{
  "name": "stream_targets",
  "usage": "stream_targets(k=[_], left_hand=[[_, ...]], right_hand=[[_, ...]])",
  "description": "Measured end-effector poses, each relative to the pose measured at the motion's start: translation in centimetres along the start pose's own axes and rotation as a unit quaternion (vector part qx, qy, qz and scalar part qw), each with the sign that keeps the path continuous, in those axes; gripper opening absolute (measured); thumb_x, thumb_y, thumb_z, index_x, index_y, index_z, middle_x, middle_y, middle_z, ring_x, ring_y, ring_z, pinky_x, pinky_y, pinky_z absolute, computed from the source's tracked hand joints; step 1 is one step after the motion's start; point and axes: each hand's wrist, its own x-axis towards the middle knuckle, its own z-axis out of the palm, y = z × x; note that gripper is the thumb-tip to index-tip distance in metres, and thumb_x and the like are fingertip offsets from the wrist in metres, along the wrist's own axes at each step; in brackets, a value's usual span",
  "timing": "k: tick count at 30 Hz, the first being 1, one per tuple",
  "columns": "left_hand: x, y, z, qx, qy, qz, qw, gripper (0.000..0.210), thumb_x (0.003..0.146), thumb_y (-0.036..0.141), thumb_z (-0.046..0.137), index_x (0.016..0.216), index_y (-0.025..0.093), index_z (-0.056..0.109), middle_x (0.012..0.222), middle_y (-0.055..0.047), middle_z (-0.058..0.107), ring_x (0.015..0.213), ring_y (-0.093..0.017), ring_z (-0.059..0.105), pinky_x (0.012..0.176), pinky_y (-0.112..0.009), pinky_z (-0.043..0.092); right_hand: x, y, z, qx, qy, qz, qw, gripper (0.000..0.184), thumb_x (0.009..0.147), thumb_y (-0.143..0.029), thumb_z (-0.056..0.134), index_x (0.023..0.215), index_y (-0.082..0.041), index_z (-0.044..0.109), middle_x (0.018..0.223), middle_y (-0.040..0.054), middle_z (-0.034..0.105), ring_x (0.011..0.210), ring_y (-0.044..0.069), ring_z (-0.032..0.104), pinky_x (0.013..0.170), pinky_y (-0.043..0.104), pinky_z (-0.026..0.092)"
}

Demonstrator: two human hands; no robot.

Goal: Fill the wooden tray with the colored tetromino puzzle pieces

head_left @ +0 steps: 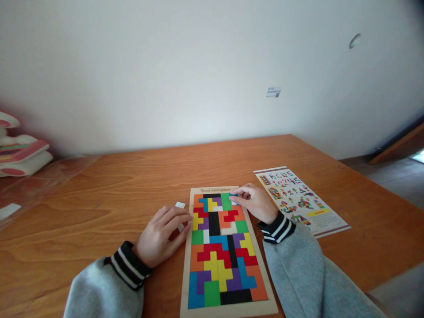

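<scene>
A wooden tray puzzle (pixel 228 312), printed with lettering along its far edge, lies lengthwise before me, filled with flat coloured blocks. At its far right corner my right hand (pixel 256 202) pinches thumb and index finger at a blue puzzle piece (pixel 234 194); the fingers partly cover it, and a bit of white shows under the thumb. My left hand (pixel 162 236) rests at the tray's left edge with fingers apart, fingertips against the frame. A small white piece (pixel 180 205) lies on the table beyond that hand, and another white piece (pixel 180 227) shows between its thumb and index finger.
A printed pattern sheet (pixel 326 216) lies on the wooden table (pixel 139 176) right of the tray. At far left, a pink and white object (pixel 24 154) stands by clear plastic and a white slip (pixel 9 211). A white wall (pixel 165 75) rises behind.
</scene>
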Motion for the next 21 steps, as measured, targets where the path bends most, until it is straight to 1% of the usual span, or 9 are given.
stream_targets(k=[4,7,9,13,16,19,21], left_hand=[[-0.3,-0.4,-0.3,0.023,-0.007,-0.019,1.000,0.017,0.096,0.021,0.057,0.111,0.022,0.065,0.108,-0.006,0.071,0.097,-0.020,0.065,0.087,-0.034,0.053],[-0.7,-0.9,-0.3,0.027,-0.011,-0.041,0.999,0.018,0.097,0.024,0.056,0.113,0.023,0.065,0.112,-0.007,0.070,0.101,-0.020,0.065,0.089,-0.035,0.053],[-0.9,-1.3,-0.4,0.029,-0.026,-0.046,0.998,0.021,0.097,0.027,0.057,0.117,0.023,0.064,0.117,-0.007,0.069,0.105,-0.021,0.064,0.092,-0.036,0.053],[-1.3,-2.1,-0.5,0.032,-0.061,-0.045,0.997,0.032,0.096,0.035,0.058,0.126,0.023,0.060,0.128,-0.008,0.068,0.116,-0.024,0.062,0.099,-0.039,0.052],[-1.6,-2.5,-0.5,0.033,-0.078,-0.054,0.995,0.036,0.095,0.038,0.059,0.128,0.024,0.060,0.132,-0.007,0.066,0.121,-0.025,0.061,0.102,-0.040,0.051],[-1.8,-2.4,-0.4,0.027,-0.093,-0.065,0.993,0.037,0.095,0.043,0.060,0.127,0.026,0.061,0.135,-0.007,0.064,0.124,-0.026,0.059,0.103,-0.043,0.050],[-1.9,-2.3,-0.3,0.021,-0.101,-0.076,0.992,0.038,0.095,0.045,0.060,0.127,0.026,0.061,0.136,-0.008,0.064,0.126,-0.027,0.058,0.104,-0.044,0.049]], right_hand=[[-0.2,0.2,0.4,-0.004,0.023,-0.012,1.000,0.046,0.082,-0.055,0.070,0.109,-0.018,0.072,0.086,0.0034,0.061,0.065,0.014,0.058,0.064,0.030,0.052],[-0.3,0.2,0.6,-0.025,0.024,-0.024,0.999,0.043,0.085,-0.051,0.069,0.113,-0.018,0.070,0.086,0.0028,0.057,0.065,0.014,0.057,0.064,0.031,0.052],[-0.3,0.2,0.6,-0.028,0.019,-0.028,0.999,0.040,0.086,-0.048,0.068,0.114,-0.019,0.069,0.086,0.0028,0.057,0.065,0.015,0.056,0.065,0.031,0.052],[-0.2,0.5,0.8,-0.013,0.017,-0.022,1.000,0.032,0.089,-0.043,0.063,0.109,-0.020,0.070,0.087,0.0045,0.060,0.068,0.016,0.058,0.067,0.032,0.052],[-0.1,0.7,0.7,0.002,0.013,-0.022,1.000,0.026,0.091,-0.040,0.060,0.104,-0.021,0.072,0.089,0.0061,0.064,0.073,0.017,0.060,0.069,0.032,0.052],[0.0,0.7,0.5,0.011,0.001,-0.027,1.000,0.024,0.088,-0.042,0.064,0.098,-0.022,0.074,0.087,0.0056,0.065,0.071,0.017,0.059,0.068,0.033,0.052],[0.1,0.7,0.4,0.018,-0.003,-0.026,1.000,0.027,0.087,-0.045,0.065,0.096,-0.021,0.074,0.085,0.0052,0.065,0.069,0.017,0.058,0.067,0.033,0.051]])
